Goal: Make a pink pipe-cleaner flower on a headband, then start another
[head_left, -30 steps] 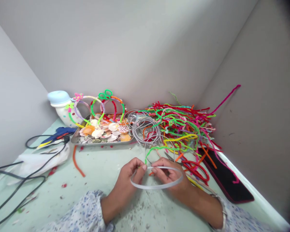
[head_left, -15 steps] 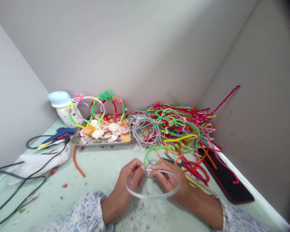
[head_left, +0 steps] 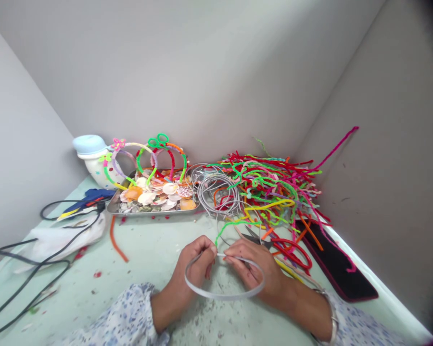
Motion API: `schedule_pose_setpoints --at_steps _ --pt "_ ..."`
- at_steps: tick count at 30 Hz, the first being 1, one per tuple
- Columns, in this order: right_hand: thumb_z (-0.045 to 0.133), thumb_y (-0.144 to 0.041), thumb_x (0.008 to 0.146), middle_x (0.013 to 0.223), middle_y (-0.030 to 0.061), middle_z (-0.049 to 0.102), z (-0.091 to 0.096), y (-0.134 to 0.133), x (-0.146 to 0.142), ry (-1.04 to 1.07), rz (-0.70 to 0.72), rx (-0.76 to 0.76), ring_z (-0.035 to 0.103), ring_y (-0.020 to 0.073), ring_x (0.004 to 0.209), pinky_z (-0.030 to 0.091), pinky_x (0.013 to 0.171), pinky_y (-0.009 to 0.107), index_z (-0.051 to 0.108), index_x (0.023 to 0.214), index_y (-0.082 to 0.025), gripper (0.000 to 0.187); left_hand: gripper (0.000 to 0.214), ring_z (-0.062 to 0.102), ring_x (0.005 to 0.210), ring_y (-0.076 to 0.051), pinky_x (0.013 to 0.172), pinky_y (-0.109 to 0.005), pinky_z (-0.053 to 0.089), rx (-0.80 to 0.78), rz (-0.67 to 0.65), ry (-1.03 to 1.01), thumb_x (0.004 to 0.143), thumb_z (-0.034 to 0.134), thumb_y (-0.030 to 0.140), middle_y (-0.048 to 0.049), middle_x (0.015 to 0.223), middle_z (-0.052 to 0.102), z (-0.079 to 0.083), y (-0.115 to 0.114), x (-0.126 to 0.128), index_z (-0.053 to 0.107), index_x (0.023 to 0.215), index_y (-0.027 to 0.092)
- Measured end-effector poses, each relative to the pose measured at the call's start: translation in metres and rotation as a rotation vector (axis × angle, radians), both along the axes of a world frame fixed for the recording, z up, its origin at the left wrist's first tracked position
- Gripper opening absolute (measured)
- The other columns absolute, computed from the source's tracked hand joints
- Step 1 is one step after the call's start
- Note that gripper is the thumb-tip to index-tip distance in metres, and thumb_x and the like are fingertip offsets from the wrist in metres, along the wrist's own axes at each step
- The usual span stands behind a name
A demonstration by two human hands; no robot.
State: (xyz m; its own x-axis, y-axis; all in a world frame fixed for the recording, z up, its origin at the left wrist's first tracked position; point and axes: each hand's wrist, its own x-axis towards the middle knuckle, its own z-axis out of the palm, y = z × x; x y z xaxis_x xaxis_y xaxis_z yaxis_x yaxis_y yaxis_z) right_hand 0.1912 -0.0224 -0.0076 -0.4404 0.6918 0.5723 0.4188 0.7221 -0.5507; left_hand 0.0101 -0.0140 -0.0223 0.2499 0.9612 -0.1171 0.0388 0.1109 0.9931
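Note:
My left hand is closed, thumb against fingers, pinching a thin pale grey hoop at its far side. A fuzzy green pipe cleaner rises from those fingertips and curves off to the right, towards the pile. Just beside it, my right hand is closed on the same hoop. The band's near side bows towards me above the table. A speck of orange shows by the right fingertips; what it belongs to, I cannot tell. Behind my right hand lie red-handled scissors.
Colourful pipe cleaners are heaped at the back right, beside coiled grey wire. A metal tray of shells has decorated headbands standing in it. At left are a white bottle, blue glue gun and black cable.
The hoop's near side has shifted slightly left and tipped a little lower. Both hands keep their pinch in nearly the same place.

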Motion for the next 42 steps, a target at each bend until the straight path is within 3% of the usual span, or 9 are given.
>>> schedule_pose_setpoints --at_steps 7,14,23,33,42 --pt "0.050 -0.015 0.089 0.079 0.0030 0.064 -0.002 -0.001 0.000 0.003 -0.016 -0.061 0.059 0.0159 0.074 0.045 0.075 0.031 0.059 0.090 -0.020 0.011 0.024 0.032 0.041 -0.007 0.040 -0.019 0.025 -0.021 -0.016 -0.025 0.083 0.052 0.034 0.0072 0.047 0.041 0.006 0.001 0.000 0.048 0.066 0.018" --pt "0.049 -0.027 0.091 0.072 0.0006 0.061 0.000 0.000 0.001 0.100 -0.187 -0.354 0.057 0.0147 0.067 0.043 0.062 0.026 0.060 0.082 -0.020 0.016 0.025 0.039 0.049 -0.007 0.046 -0.018 0.030 -0.021 -0.026 -0.022 0.085 0.053 0.041 0.0057 0.057 0.046 0.021 -0.003 0.003 0.052 0.077 0.018" --pt "0.050 -0.035 0.089 0.061 -0.0001 0.062 0.000 0.004 -0.003 0.282 -0.235 -0.620 0.059 0.0142 0.056 0.046 0.054 0.024 0.058 0.077 -0.018 0.023 0.013 0.040 0.051 -0.008 0.048 -0.018 0.031 0.042 0.009 -0.034 0.083 0.056 0.028 0.0066 0.065 0.047 0.020 -0.005 0.003 0.051 0.093 0.021" --pt "0.051 -0.038 0.089 0.060 -0.0001 0.062 -0.003 0.005 -0.002 0.318 -0.225 -0.696 0.060 0.0137 0.055 0.047 0.053 0.023 0.059 0.082 -0.017 0.023 0.015 0.043 0.061 -0.010 0.057 -0.021 0.036 0.163 0.025 0.046 0.084 0.058 0.031 0.0018 0.074 0.053 0.014 -0.004 0.002 0.060 0.091 0.018" --pt "0.049 -0.037 0.090 0.061 0.0000 0.061 -0.002 0.004 -0.001 0.291 -0.209 -0.656 0.059 0.0135 0.056 0.047 0.054 0.024 0.058 0.078 -0.017 0.025 0.016 0.044 0.062 -0.012 0.057 -0.022 0.034 0.233 0.070 0.108 0.082 0.060 0.031 0.0003 0.076 0.054 0.016 -0.003 0.002 0.066 0.089 0.018"
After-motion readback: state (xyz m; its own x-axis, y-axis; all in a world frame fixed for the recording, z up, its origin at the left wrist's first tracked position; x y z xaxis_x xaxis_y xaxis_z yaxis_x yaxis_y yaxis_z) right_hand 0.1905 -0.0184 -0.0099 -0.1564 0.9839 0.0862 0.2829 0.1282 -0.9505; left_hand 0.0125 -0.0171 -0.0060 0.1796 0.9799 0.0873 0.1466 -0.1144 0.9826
